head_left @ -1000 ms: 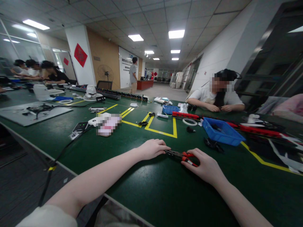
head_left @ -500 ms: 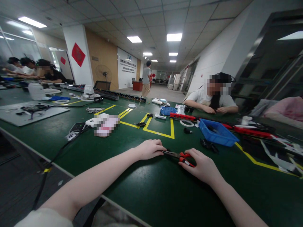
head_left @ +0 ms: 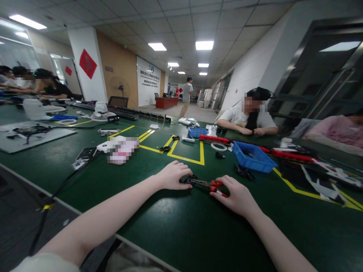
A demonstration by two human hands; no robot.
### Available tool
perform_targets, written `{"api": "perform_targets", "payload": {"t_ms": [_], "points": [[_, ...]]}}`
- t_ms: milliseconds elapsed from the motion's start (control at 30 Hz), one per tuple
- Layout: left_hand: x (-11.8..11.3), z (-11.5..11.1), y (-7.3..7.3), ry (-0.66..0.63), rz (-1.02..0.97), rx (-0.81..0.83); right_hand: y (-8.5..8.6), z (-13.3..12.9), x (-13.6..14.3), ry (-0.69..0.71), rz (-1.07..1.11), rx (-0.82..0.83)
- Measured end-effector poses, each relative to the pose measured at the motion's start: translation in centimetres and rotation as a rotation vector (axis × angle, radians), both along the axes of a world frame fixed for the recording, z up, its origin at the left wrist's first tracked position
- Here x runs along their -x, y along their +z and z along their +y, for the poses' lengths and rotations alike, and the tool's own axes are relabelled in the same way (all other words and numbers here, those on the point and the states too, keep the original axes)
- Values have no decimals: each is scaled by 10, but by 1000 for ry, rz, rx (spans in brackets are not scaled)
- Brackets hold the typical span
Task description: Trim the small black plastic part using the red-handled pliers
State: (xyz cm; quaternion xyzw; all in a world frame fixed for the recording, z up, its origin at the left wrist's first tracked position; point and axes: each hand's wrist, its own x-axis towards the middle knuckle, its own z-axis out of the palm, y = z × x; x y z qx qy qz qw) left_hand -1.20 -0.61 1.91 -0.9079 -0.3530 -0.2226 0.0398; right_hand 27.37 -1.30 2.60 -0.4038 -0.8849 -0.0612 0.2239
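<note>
My left hand (head_left: pixel 176 176) grips a small black part (head_left: pixel 190 179) between thumb and fingers, just above the green table (head_left: pixel 176 223). Red-handled pliers (head_left: pixel 213 186) with long narrow jaws are in my right hand (head_left: pixel 234 194), its fingers and thumb around the handles. The jaws point left and meet the black part; whether they clamp it cannot be made out. Both forearms reach in from the near edge.
Right of my hands stand a blue bin (head_left: pixel 253 158) and black parts (head_left: pixel 244 172). A phone (head_left: pixel 122 151) and a cabled black device (head_left: pixel 86 155) lie to the left. Yellow tape (head_left: pixel 187 160) marks the table. A person (head_left: pixel 249 117) sits opposite; another (head_left: pixel 186 96) stands behind.
The black part in my left hand now shows more, with the fingers raised and arched around it. The view has shifted slightly right. In the background, the standing person has moved rightward.
</note>
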Motion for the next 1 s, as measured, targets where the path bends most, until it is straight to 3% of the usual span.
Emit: {"api": "perform_targets", "payload": {"t_ms": [133,233,367,533,1000], "points": [[1,-1,3,-79,-110,1,-1,1,-1,7,1,0],[2,-1,1,-202,-79,57,-1,1,-2,5,-4,16],[1,1,-3,-260,-87,168,0,0,-1,8,-4,28],[-1,4,-8,-254,-142,283,1,0,-1,-3,9,36],[2,3,-5,-230,-121,216,0,4,-7,-46,-7,55]]}}
